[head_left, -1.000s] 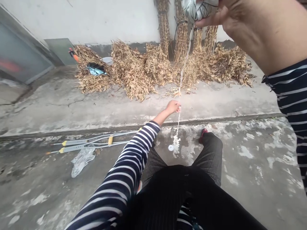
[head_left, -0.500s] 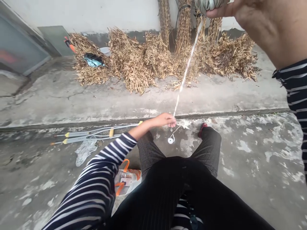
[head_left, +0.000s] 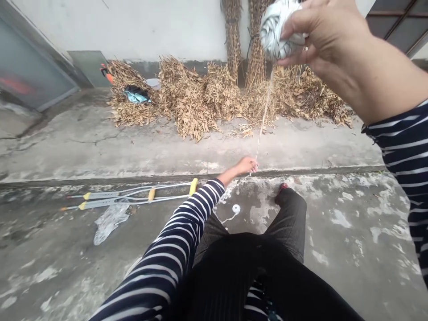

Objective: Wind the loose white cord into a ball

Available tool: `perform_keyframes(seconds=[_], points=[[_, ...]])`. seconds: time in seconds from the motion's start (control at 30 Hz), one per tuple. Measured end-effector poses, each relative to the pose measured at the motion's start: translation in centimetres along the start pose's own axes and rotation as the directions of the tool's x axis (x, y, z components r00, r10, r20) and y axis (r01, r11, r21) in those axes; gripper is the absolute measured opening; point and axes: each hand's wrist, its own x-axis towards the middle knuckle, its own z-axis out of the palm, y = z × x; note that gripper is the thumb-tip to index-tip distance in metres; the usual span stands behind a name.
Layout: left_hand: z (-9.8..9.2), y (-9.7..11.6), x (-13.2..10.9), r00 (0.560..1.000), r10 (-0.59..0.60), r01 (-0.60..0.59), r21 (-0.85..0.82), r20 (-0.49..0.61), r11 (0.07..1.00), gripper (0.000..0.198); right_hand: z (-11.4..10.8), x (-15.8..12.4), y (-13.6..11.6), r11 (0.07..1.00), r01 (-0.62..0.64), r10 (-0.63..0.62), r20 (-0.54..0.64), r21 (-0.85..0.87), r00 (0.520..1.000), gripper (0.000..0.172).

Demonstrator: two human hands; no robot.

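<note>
High at the upper right, my right hand (head_left: 329, 42) grips a ball of white cord (head_left: 279, 29), its fingers wrapped round one side. From the ball a thin white strand (head_left: 264, 113) runs down, slightly blurred, to my left hand (head_left: 247, 165). The left fingers are pinched on that strand, above the edge of the concrete step. Below my left hand a small white disc (head_left: 236, 208) lies on the ground, a length of cord trailing from it. More loose white cord is partly hidden behind my left sleeve.
A pair of crutches (head_left: 117, 198) lies along the step (head_left: 150, 151) at left, beside a crumpled clear plastic bag (head_left: 112, 223). Dried plant bundles (head_left: 190, 104) lean on the wall, with dark and light-blue cloth (head_left: 137, 94) on them. My dark-trousered leg (head_left: 292, 216) is at right.
The ball has come lower and further into view with my right hand. My left hand has shifted right and slightly up along with the strand. The orange-handled bag is now hidden behind my arm.
</note>
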Motion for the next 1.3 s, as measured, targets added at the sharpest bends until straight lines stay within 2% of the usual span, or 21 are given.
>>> perform_keyframes(seconds=[0.07, 0.13, 0.2, 0.27, 0.33, 0.4, 0.47, 0.53, 0.57, 0.63, 0.73, 0.77, 0.83, 0.9, 0.97, 1.03, 1.1, 1.2, 1.3], points=[[2.1, -1.4, -0.7, 0.995, 0.007, -0.007, -0.002, 0.100, 1.000, 0.025, -0.1, -0.8, 0.6, 1.000, -0.014, 0.013, -0.055, -0.007, 0.998, 0.028], [2.5, -3.3, -2.2, 0.978, 0.044, -0.048, 0.013, 0.205, 0.999, 0.021, -0.1, -1.3, 1.1, 0.998, -0.065, 0.065, -0.038, 0.020, 0.997, 0.024], [1.1, -5.4, -4.0, 0.952, 0.080, -0.095, 0.034, 0.295, 0.995, 0.021, 0.0, -1.5, 1.5, 0.993, -0.109, 0.108, 0.023, 0.036, 0.994, 0.023], [-1.2, -7.3, -5.4, 0.937, 0.074, -0.097, 0.049, 0.341, 0.994, 0.028, 0.1, -1.5, 1.7, 0.990, -0.134, 0.131, 0.077, 0.036, 0.988, 0.023], [-3.6, -8.5, -5.9, 0.949, 0.023, -0.042, 0.054, 0.313, 0.998, 0.035, 0.2, -1.4, 1.8, 0.988, -0.151, 0.149, 0.102, 0.020, 0.984, 0.021], [-5.5, -8.6, -5.3, 0.982, -0.034, 0.021, 0.070, 0.186, 0.997, 0.034, 0.4, -1.3, 2.0, 0.980, -0.199, 0.200, 0.113, -0.018, 0.973, 0.022], [-6.4, -7.5, -3.8, 0.999, -0.036, 0.035, 0.087, 0.009, 0.996, 0.025, 0.4, -1.2, 2.5, 0.968, -0.243, 0.248, 0.109, -0.059, 0.963, 0.024], [-6.5, -5.0, -2.1, 0.989, 0.025, -0.009, 0.108, -0.144, 0.994, 0.018, 0.4, -1.1, 3.3, 0.958, -0.269, 0.279, 0.110, -0.099, 0.954, 0.027], [-6.2, -3.3, -1.3, 0.976, 0.078, -0.057, 0.107, -0.201, 0.993, 0.023, 0.3, -1.0, 3.8, 0.956, -0.272, 0.284, 0.116, -0.113, 0.952, 0.027], [-5.2, 0.7, -0.4, 0.929, 0.239, -0.232, 0.058, -0.281, 0.971, 0.034, 0.0, -1.0, 4.8, 0.953, -0.274, 0.290, 0.126, -0.132, 0.949, 0.028], [-3.1, 6.7, -0.6, 0.801, 0.505, -0.563, -0.114, -0.322, 0.819, 0.043, -0.5, -1.3, 6.1, 0.954, -0.269, 0.285, 0.129, -0.132, 0.950, 0.031], [-2.3, 8.3, -1.0, 0.770, 0.548, -0.618, -0.171, -0.326, 0.767, 0.044, -0.6, -1.4, 6.4, 0.953, -0.270, 0.286, 0.119, -0.137, 0.951, 0.032], [-1.0, 10.4, -1.7, 0.759, 0.559, -0.641, -0.230, -0.334, 0.732, 0.038, -0.9, -1.6, 6.9, 0.946, -0.281, 0.299, 0.099, -0.159, 0.949, 0.034], [0.1, 10.9, -2.4, 0.770, 0.533, -0.624, -0.240, -0.351, 0.744, 0.020, -1.2, -1.6, 7.2, 0.941, -0.280, 0.301, 0.090, -0.192, 0.949, 0.036], [0.7, 10.1, -3.0, 0.797, 0.504, -0.590, -0.248, -0.333, 0.769, 0.014, -1.7, -1.4, 7.6, 0.940, -0.243, 0.270, 0.086, -0.240, 0.959, 0.039], [0.9, 8.8, -3.9, 0.845, 0.473, -0.531, -0.275, -0.250, 0.802, 0.016, -2.4, -1.2, 8.2, 0.930, -0.171, 0.202, 0.063, -0.326, 0.977, 0.045], [0.7, 7.7, -5.0, 0.876, 0.466, -0.481, -0.296, -0.123, 0.826, 0.017, -3.3, -1.0, 9.0, 0.888, -0.079, 0.111, 0.044, -0.454, 0.993, 0.050], [-0.8, 7.6, -6.9, 0.856, 0.515, -0.485, -0.274, 0.043, 0.830, 0.025, -4.6, -1.2, 11.1, 0.763, 0.061, -0.007, 0.086, -0.643, 0.996, 0.051], [-3.1, 9.2, -7.9, 0.826, 0.556, -0.522, -0.244, 0.095, 0.817, 0.031, -5.3, -2.3, 13.8, 0.641, 0.160, -0.033, 0.181, -0.751, 0.983, 0.048]])
